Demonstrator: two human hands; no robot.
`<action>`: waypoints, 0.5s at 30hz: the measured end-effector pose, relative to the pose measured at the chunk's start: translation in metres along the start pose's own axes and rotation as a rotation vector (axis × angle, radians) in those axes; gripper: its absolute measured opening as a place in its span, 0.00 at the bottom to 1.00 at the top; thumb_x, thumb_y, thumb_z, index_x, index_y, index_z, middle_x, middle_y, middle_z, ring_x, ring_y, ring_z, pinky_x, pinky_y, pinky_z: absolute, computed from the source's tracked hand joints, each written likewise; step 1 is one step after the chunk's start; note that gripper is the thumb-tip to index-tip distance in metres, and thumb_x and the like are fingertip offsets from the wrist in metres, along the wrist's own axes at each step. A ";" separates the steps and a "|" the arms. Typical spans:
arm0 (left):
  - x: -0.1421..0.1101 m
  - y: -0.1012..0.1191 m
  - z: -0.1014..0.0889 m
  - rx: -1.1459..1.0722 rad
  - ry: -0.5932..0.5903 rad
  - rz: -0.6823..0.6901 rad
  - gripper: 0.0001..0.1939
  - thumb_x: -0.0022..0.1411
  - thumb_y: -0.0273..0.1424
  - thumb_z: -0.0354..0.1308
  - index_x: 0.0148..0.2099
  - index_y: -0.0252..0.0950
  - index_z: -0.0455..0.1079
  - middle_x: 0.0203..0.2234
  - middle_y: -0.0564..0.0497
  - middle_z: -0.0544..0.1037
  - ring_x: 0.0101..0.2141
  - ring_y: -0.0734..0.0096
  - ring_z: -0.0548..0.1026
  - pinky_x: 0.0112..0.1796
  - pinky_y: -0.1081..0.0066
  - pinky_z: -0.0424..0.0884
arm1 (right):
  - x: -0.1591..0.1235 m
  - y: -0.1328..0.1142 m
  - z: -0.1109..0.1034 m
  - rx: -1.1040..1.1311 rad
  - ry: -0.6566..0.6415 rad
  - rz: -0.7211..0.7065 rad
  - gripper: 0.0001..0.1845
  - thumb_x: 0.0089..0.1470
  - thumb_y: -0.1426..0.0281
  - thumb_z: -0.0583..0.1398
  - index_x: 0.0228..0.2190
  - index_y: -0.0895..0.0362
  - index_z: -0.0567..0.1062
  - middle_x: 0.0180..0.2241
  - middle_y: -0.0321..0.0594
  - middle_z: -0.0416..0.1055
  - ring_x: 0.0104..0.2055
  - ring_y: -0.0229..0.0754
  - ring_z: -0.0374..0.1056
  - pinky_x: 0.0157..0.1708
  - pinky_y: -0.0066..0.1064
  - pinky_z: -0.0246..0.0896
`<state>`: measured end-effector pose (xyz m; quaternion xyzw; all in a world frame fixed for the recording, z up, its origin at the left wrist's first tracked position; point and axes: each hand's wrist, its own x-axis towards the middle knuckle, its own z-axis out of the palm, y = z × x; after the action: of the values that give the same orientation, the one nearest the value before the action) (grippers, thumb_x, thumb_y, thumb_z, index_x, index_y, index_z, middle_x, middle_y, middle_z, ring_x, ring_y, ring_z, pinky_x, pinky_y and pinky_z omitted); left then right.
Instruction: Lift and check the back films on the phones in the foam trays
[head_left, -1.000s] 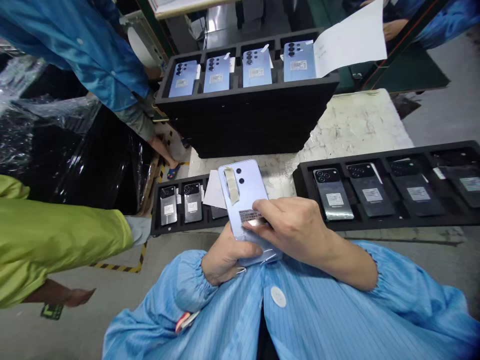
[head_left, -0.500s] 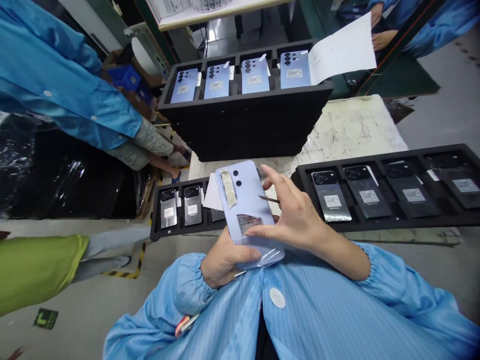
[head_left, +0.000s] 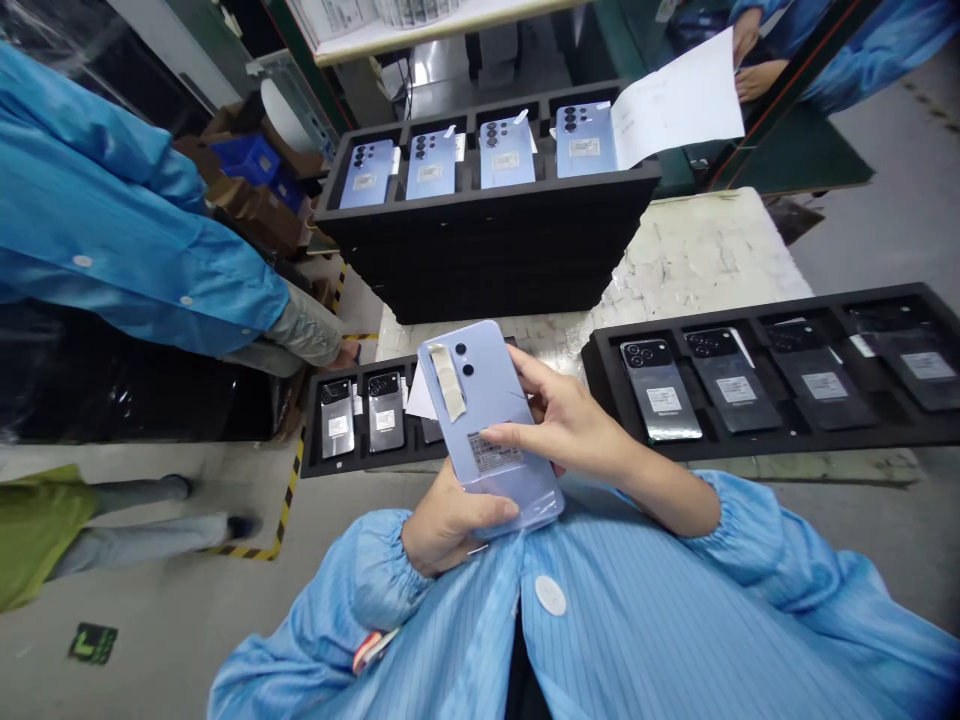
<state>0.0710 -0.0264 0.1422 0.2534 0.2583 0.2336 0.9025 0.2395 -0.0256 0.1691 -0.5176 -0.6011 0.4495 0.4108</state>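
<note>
A light-blue phone [head_left: 491, 400] lies back side up in front of my chest, tilted, with a glossy film over its lower end. My left hand [head_left: 454, 515] grips its bottom end, thumb across the back. My right hand [head_left: 566, 420] clasps the right edge; its thumb rests by a printed label [head_left: 495, 457], the other fingers partly hidden behind. A beige tape strip [head_left: 448, 383] covers part of the camera area. By the right fingers a thin dark pointed thing shows only faintly.
A stack of black trays [head_left: 487, 250] holds blue phones at the back. Black trays with dark phones stand at right [head_left: 750, 440] and left [head_left: 349, 462]. A white paper [head_left: 675, 105] leans over the stack. People in blue [head_left: 112, 220] and green-yellow [head_left: 37, 530] are at left.
My right thumb has moved up along the label, and the fingers have closed in on the phone's edge. The dark pointed tool is now mostly hidden. The person in green-yellow has shifted left.
</note>
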 end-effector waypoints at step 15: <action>-0.001 0.000 0.006 -0.053 -0.117 0.027 0.22 0.45 0.18 0.63 0.46 0.30 0.73 0.36 0.44 0.79 0.36 0.67 0.77 0.39 0.71 0.71 | 0.010 -0.020 -0.009 -0.435 -0.021 0.073 0.55 0.34 0.52 0.70 0.59 0.54 0.56 0.40 0.38 0.72 0.37 0.45 0.69 0.34 0.32 0.63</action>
<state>0.0741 -0.0291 0.1470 0.2462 0.1952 0.2375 0.9192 0.2422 -0.0157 0.1912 -0.6108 -0.6688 0.3293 0.2668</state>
